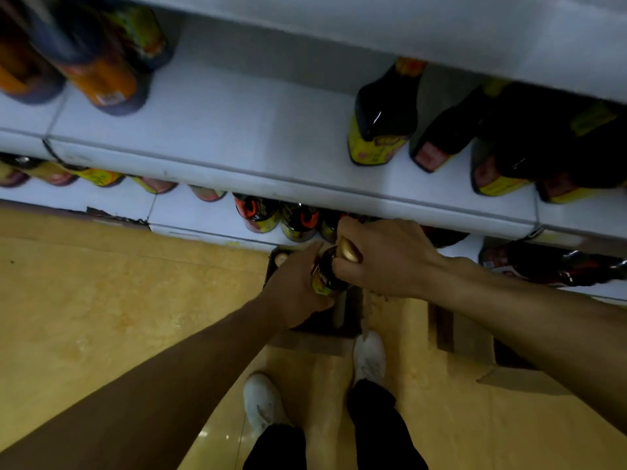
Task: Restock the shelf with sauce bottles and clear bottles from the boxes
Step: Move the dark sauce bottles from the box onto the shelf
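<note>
A dark sauce bottle (327,274) with a gold cap and yellow label hangs between both hands, above an open cardboard box (342,329) on the floor. My left hand (295,286) wraps its body from the left. My right hand (383,256) grips its neck and gold cap from the right. The white middle shelf (237,130) holds dark sauce bottles (383,120) with yellow labels on its right side. On the lowest shelf (190,212) stands a row of dark bottles (298,220) just behind my hands.
Orange-labelled bottles (101,72) stand at the middle shelf's far left. A second cardboard box (475,337) sits on the yellow floor to the right. My two white shoes (368,357) stand right behind the boxes. An upper shelf edge (407,32) overhangs at the top.
</note>
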